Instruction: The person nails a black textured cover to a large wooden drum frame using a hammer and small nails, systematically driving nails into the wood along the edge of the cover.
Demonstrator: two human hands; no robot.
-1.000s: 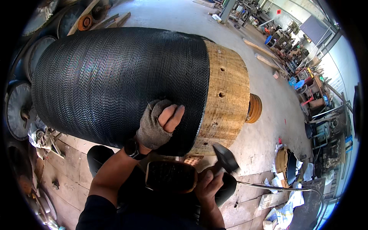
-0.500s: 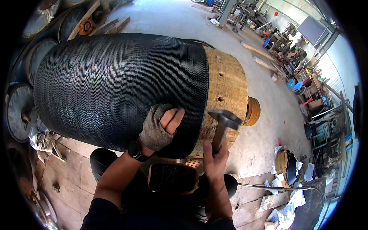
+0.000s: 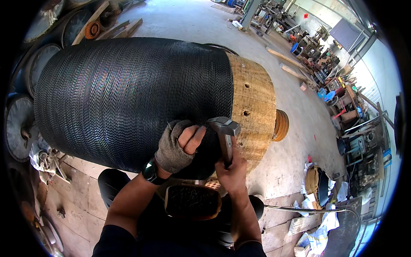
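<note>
Hammering seems in hand, needing careful aim: the right hand [image 3: 233,174] encloses the hammer [image 3: 224,128], the left hand [image 3: 174,146] curls against the black roll [image 3: 128,98], its hold unclear.

The drum [image 3: 137,103] lies crosswise at the centre. The core [image 3: 257,96] forms its right end; the axle [image 3: 281,125] projects to the right of the core. The left hand [image 3: 177,145] is on the near side of the drum. The hammer [image 3: 225,127], in the right hand [image 3: 232,174], is located to the right of the left hand, in front of the drum. The tray [image 3: 218,205] sits between the forearms [image 3: 130,203], nearer than the drum. Reels [image 3: 18,124] stand at left. Planks [image 3: 286,57] lie on the floor [image 3: 295,107], behind and right of the drum.
</note>
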